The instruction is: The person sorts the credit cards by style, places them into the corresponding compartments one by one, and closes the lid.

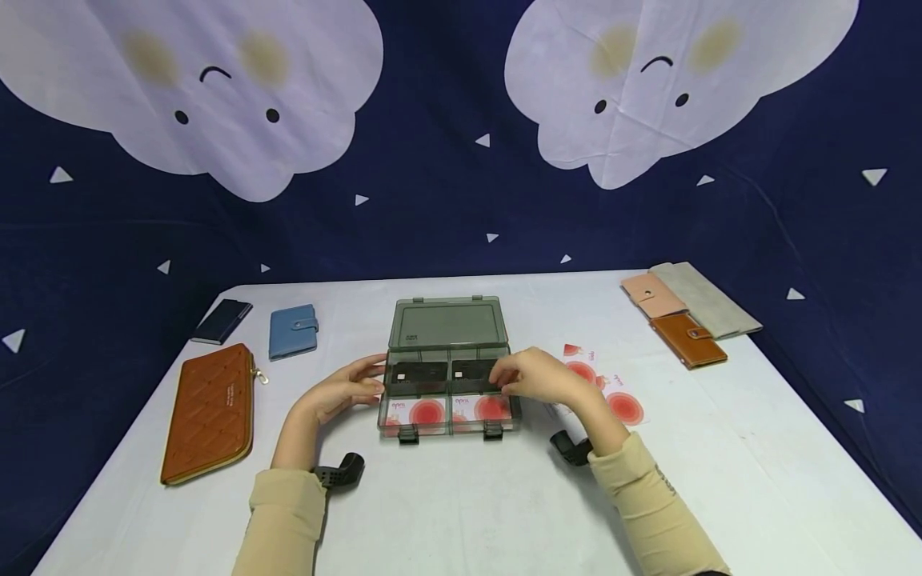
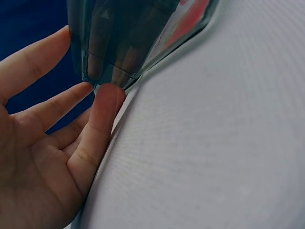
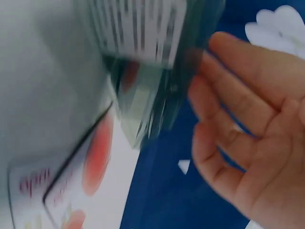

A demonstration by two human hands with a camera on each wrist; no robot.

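With the left hand point(image 1: 344, 392) steadying the open organizer box point(image 1: 446, 384) mid-table with straight fingers and the right hand point(image 1: 536, 376) seemingly pinching a dark card point(image 1: 475, 373) in its back-right compartment, a slip could skid the box.

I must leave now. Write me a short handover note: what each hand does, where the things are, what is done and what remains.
Left hand: open, fingertips touch the left wall of the smoky plastic box.
Right hand: over the box's right side, fingers at the far right compartment; whether it holds anything is not clear.
Box: lid open, in the middle of the white table. Near compartments hold red-circle cards; far ones hold dark cards.
Done: all four compartments have cards.
Left, probably: loose red-circle cards lie right of the box; lid not closed.
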